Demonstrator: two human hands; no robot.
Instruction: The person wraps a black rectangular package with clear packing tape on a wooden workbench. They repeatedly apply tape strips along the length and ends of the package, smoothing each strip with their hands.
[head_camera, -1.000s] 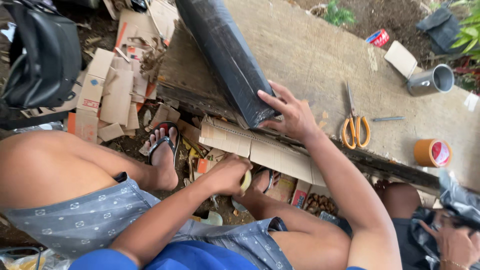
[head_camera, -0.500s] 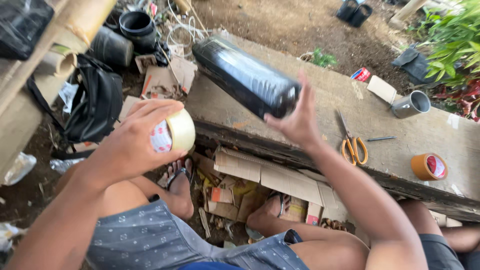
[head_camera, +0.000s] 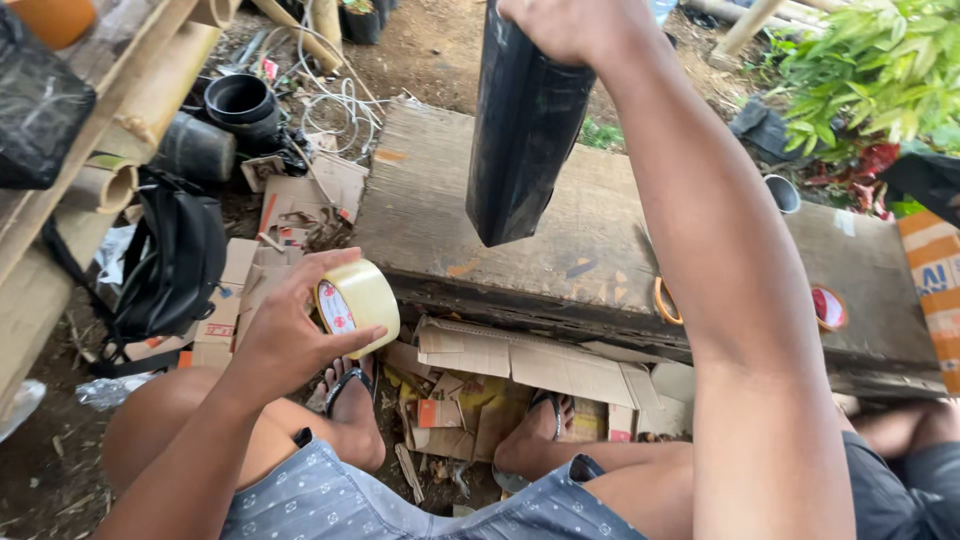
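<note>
The right hand is closed tight around the top of a black wrapped tube. The tube hangs straight down from that hand, with its bottom end in the air above the old wooden board. It touches nothing else.

The left hand is half open, curled around a roll of clear tape. The fingers lie over the top of the roll and the thumb presses from below. The roll sits lower than the tube and off to the side of it, well apart.

The tube looks stiff, since it does not bend while it hangs. Its black wrap is shiny and smooth, so it may be slippery. It seems light enough for one hand. A good place to hold it is near an end, with the whole hand around it.

The tape roll looks small, light and hard. It is best held by its round edge, so the sticky side stays free.

Below the left hand are feet in sandals and scraps of cardboard. Beside that hand lies a black bag.
</note>
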